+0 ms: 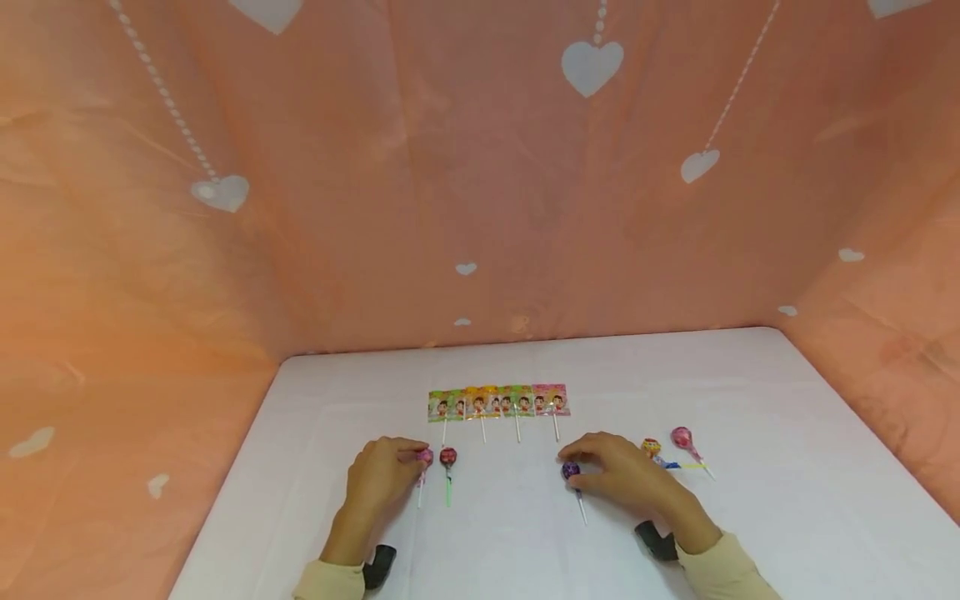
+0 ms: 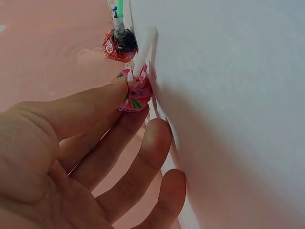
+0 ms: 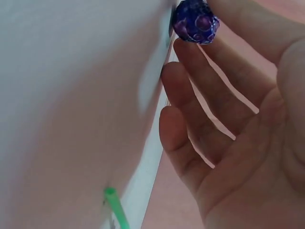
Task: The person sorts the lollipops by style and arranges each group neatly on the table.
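My left hand pinches a pink-wrapped lollipop by its head between thumb and fingers, close over the white table. Its white stick points toward the near edge. Just to the right lies a red-wrapped lollipop with a green stick. Farther right, my right hand has thumb and fingers around the head of a purple-blue lollipop, whose white stick slants toward me. In the right wrist view, the other fingers are loosely bent beneath that lollipop's head.
Several flat-packed lollipops lie in a row behind the hands, sticks toward me. Beyond the right hand are an orange-and-yellow lollipop and another pink lollipop. An orange cloth with white hearts encloses the table.
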Demonstrator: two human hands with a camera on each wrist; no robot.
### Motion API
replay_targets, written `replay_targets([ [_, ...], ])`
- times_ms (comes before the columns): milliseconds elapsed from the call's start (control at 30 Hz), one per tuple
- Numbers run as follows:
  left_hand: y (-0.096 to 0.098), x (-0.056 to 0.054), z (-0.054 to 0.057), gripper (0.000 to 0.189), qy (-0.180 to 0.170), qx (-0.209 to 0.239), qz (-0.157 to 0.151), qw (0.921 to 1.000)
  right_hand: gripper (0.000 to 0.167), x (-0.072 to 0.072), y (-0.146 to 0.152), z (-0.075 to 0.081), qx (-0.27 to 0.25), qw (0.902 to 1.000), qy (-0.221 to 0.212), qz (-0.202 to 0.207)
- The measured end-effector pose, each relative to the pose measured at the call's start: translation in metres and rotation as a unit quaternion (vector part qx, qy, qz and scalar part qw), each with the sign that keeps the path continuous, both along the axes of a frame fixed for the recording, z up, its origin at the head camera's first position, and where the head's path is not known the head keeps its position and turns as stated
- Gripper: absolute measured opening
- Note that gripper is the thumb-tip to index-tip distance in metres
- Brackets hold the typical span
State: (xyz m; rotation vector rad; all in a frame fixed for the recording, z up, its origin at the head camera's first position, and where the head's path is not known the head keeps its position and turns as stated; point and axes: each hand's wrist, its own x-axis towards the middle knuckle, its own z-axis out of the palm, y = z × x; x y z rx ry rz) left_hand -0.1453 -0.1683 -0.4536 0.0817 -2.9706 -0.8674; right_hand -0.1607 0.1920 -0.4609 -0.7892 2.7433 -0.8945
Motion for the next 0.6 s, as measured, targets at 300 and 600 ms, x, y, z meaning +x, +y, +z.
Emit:
replay_targets([
  [300,0.0009,0.0012,-0.0018,0.021,-0.007,0.001,0.0,1.0,0.028,-0.0009,0.0036,-0.001,0.009,0.9998,0.0,0.017],
  [600,0.0017,0.0022,-0.0004,0.02,-0.001,-0.004,0.001,1.0,0.026,-0.0022,0.0039,0.0004,0.006,0.9996,0.016,0.024],
])
